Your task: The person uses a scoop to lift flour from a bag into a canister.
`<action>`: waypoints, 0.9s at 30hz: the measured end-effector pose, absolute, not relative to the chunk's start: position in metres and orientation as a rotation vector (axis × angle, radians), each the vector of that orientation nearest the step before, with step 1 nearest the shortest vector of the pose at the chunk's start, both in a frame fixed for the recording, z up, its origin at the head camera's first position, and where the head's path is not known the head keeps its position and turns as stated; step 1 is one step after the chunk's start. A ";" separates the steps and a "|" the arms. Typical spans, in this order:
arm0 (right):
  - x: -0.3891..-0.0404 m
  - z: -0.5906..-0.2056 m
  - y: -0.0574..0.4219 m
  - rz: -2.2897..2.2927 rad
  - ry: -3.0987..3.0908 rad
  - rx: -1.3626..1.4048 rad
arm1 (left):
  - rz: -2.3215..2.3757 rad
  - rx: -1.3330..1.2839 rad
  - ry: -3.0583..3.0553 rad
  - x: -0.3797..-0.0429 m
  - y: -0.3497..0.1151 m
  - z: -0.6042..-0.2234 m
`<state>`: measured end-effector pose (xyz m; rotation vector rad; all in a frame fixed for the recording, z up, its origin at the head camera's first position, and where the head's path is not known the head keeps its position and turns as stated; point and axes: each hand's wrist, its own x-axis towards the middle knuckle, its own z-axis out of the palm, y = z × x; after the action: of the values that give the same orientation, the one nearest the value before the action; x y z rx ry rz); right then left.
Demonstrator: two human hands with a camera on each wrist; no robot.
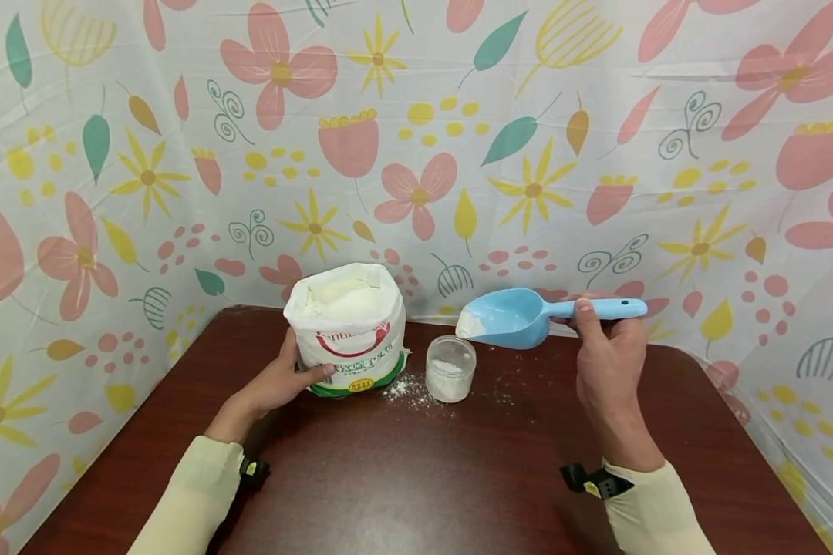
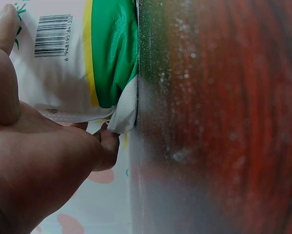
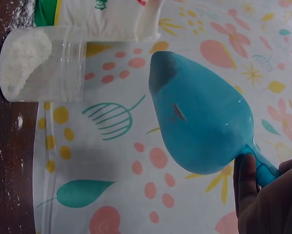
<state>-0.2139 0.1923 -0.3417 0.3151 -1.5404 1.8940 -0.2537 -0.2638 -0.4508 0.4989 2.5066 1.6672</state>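
Note:
An open white flour bag point(image 1: 350, 339) with a green base stands at the back of the table, filled with white powder. My left hand point(image 1: 278, 379) holds it by the side, thumb across the front; in the left wrist view the fingers reach behind the bag's edge. My right hand point(image 1: 611, 362) grips the handle of a blue scoop point(image 1: 514, 316), held above the table. White powder lies at the scoop's tip, which hangs over the rim of a clear plastic jar point(image 1: 450, 370). The right wrist view shows the scoop's underside and the jar point(image 3: 43, 63) partly filled with powder.
Spilled powder point(image 1: 409, 389) is scattered on the dark wooden table point(image 1: 403, 470) between the bag and the jar, with fainter specks right of the jar. A flower-patterned cloth point(image 1: 416, 154) hangs behind the table and along both sides.

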 end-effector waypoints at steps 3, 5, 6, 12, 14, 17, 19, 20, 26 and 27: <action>-0.214 -0.343 0.192 1.887 -1.562 0.307 | 1.667 0.492 2.506 -0.254 -0.264 -0.452; -0.214 -0.344 0.192 1.894 -1.563 0.298 | 1.667 0.486 2.504 -0.253 -0.264 -0.452; -0.214 -0.345 0.191 1.897 -1.565 0.294 | 1.667 0.483 2.504 -0.253 -0.264 -0.452; -0.214 -0.347 0.189 1.871 -1.615 0.297 | 1.662 0.470 2.508 -0.253 -0.264 -0.452; -0.214 -0.348 0.189 1.854 -1.638 0.291 | 1.662 0.471 2.509 -0.253 -0.264 -0.452; -0.215 -0.350 0.188 1.838 -1.667 0.284 | 1.662 0.473 2.509 -0.253 -0.264 -0.452; -0.215 -0.350 0.188 1.824 -1.679 0.280 | 1.661 0.476 2.511 -0.254 -0.264 -0.452; -0.215 -0.351 0.187 1.821 -1.682 0.278 | 1.662 0.477 2.512 -0.254 -0.264 -0.452; -0.216 -0.353 0.185 1.835 -1.688 0.305 | 1.666 0.489 2.510 -0.255 -0.264 -0.452; -0.216 -0.354 0.185 1.838 -1.688 0.313 | 1.668 0.491 2.508 -0.255 -0.264 -0.452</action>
<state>-0.2165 0.1846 -0.3535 0.3132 -1.6884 1.8376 -0.2548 -0.2638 -0.4524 0.4909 2.5081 1.6680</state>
